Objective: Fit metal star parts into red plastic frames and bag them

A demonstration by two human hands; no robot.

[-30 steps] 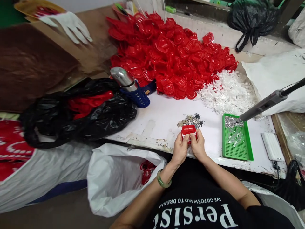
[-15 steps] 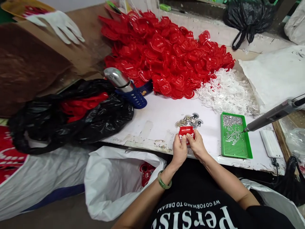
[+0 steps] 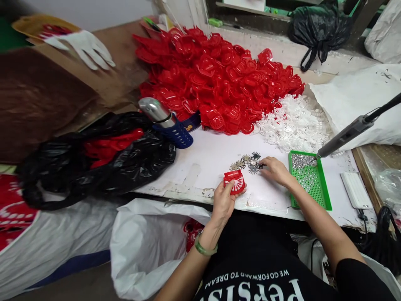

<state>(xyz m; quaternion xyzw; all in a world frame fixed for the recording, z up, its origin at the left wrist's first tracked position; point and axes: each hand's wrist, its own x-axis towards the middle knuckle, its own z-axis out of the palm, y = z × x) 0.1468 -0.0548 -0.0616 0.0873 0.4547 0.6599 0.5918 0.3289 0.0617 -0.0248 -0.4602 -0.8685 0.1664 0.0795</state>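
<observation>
My left hand (image 3: 224, 198) grips a small red plastic piece (image 3: 234, 181) with a white fan-shaped insert, held near the table's front edge. My right hand (image 3: 273, 168) reaches forward, fingertips on a small cluster of dark and gold spiky discs (image 3: 247, 162) lying on the white table (image 3: 213, 154). Whether the fingers have pinched a disc is hard to tell. A green bracelet sits on my left wrist.
A big heap of red plastic pieces (image 3: 219, 75) and a pile of white discs (image 3: 291, 123) lie behind. A green tray of tiny silver screws (image 3: 308, 179) sits right, under a hanging electric screwdriver (image 3: 347, 133). A steel flask (image 3: 166, 121), a black bag (image 3: 94, 154) and a white bag (image 3: 150, 242) are left.
My right hand let go of the red piece and moved forward-right to the spiky discs. My left hand kept the red piece and shifted it slightly left.
</observation>
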